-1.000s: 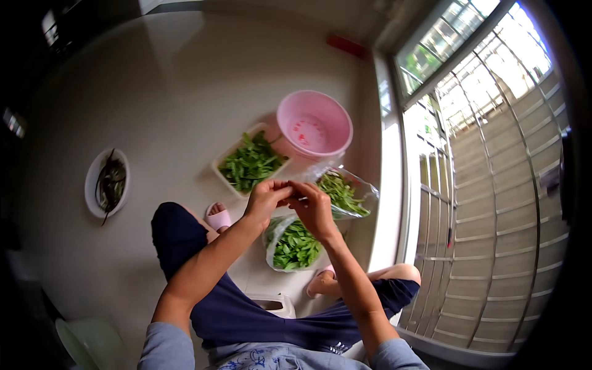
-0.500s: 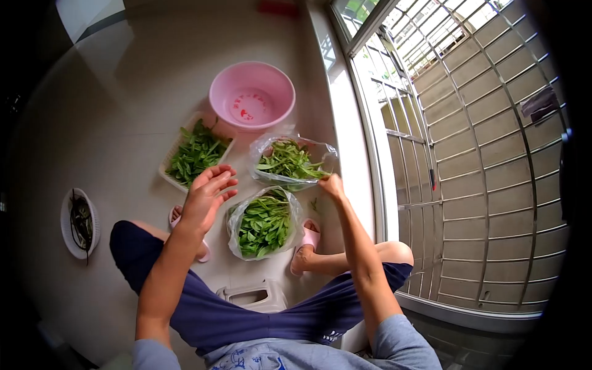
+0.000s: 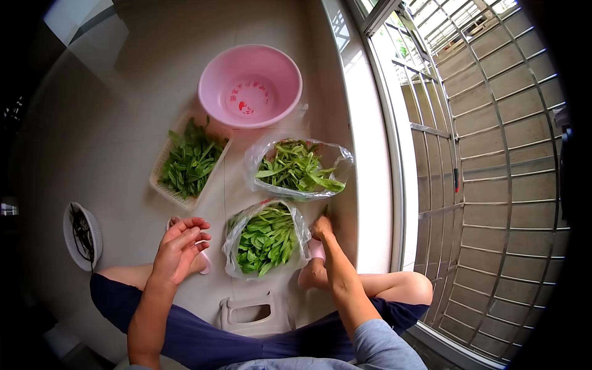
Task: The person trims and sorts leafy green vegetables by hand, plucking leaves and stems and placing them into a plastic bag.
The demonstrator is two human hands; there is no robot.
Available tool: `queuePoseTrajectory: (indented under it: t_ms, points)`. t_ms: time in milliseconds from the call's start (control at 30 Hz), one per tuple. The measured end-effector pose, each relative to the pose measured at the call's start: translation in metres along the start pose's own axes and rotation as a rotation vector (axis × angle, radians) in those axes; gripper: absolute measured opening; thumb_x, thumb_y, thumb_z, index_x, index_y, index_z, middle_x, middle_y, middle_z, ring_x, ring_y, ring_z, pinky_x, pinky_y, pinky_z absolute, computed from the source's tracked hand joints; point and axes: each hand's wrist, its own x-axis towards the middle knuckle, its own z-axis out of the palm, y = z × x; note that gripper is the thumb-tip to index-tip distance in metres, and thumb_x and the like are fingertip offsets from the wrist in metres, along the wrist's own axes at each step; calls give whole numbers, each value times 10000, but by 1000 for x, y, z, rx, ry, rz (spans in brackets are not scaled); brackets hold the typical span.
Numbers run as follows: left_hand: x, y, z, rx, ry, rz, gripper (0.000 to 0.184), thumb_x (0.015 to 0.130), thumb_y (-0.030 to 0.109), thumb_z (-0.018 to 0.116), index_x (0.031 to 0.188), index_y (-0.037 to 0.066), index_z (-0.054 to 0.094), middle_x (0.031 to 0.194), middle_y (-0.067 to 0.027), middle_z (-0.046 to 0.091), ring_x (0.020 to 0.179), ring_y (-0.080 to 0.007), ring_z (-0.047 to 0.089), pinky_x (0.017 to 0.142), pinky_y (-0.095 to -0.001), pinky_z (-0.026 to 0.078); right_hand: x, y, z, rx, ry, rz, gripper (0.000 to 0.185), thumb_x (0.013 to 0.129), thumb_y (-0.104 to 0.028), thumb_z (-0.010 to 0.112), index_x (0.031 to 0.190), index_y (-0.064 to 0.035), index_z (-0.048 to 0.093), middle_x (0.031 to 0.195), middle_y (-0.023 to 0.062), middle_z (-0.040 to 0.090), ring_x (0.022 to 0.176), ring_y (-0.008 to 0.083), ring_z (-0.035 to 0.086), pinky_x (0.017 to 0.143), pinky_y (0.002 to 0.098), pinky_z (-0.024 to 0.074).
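Beside a barred window (image 3: 505, 202), the pale, glossy tiled floor (image 3: 105, 160) bears an open translucent bag (image 3: 302, 229) of bright-green, oval-leaved greens (image 3: 265, 240), lying between the half-open, empty left hand (image 3: 179, 250) and the right hand (image 3: 322, 228), whose finger opening and hold cannot be told.

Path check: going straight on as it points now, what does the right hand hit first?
Probably the near edge of the farther clear plastic bag of green leafy stems, just beyond the right hand. Depth unclear: if angled down, the pale floor could come first.
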Motion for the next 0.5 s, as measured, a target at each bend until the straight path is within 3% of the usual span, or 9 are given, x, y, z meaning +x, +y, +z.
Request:
queuePoseTrajectory:
  t_ms: [67,133,167,233,267,300,367,433,500]
  points:
    - [-1,3,8,2,-23,0,189,770,78,469,948,15,464,928,-93,508,787,-162,498,706,-277,395,-26,-14,-12,50,121,67,299,702,-141,449,949,-4,544,1089,213,446,880,355,506,771,368,413]
    - [-4,3,13,-7,-52,7,189,770,77,469,948,15,464,924,-92,509,787,-158,498,707,-275,395,-52,-29,-21,494,372,80,257,717,-119,437,874,39,564,978,198,516,864,321,521,762,356,408]
    - [-6,4,15,-10,-77,9,189,770,76,470,948,14,463,921,-92,510,787,-155,498,708,-274,394,-54,-31,-17,496,376,75,257,717,-119,437,874,39,564,978,198,516,864,321,521,762,356,408]
    - [-12,5,20,-17,-97,8,186,770,76,471,945,14,464,917,-89,512,785,-149,499,707,-270,396,-60,-35,-13,850,915,130,260,738,-129,450,906,45,547,787,146,582,740,246,551,686,309,421]
    - [-15,5,22,-24,-114,3,184,770,77,473,942,14,465,913,-87,514,783,-143,499,706,-266,397,-65,-33,-13,975,920,120,274,745,-78,442,980,44,516,876,117,564,817,199,528,735,292,404]
    - [-17,6,23,-28,-113,19,184,770,77,473,942,14,465,913,-87,514,783,-143,499,706,-266,397,-83,-51,-27,975,920,103,274,745,-78,442,980,44,516,876,117,564,817,199,528,735,292,404]
    - [-22,6,23,-39,-143,33,178,769,78,478,936,17,468,910,-82,516,772,-133,503,702,-258,402,-136,-101,-72,947,1142,-292,292,759,-88,432,1014,42,487,1086,189,440,937,290,475,799,311,372]
    - [-25,7,24,-43,-162,56,175,768,80,481,931,19,472,908,-78,518,760,-129,506,697,-253,405,-150,-130,-111,745,1209,-417,276,758,-57,432,1010,40,490,1072,191,447,960,287,462,790,308,377]
    - [-26,7,22,-45,-189,72,177,767,82,484,931,19,473,905,-75,520,758,-128,508,697,-251,405,-126,-131,-131,687,1096,-464,258,740,-67,463,975,31,507,1031,189,480,908,290,491,770,310,391]
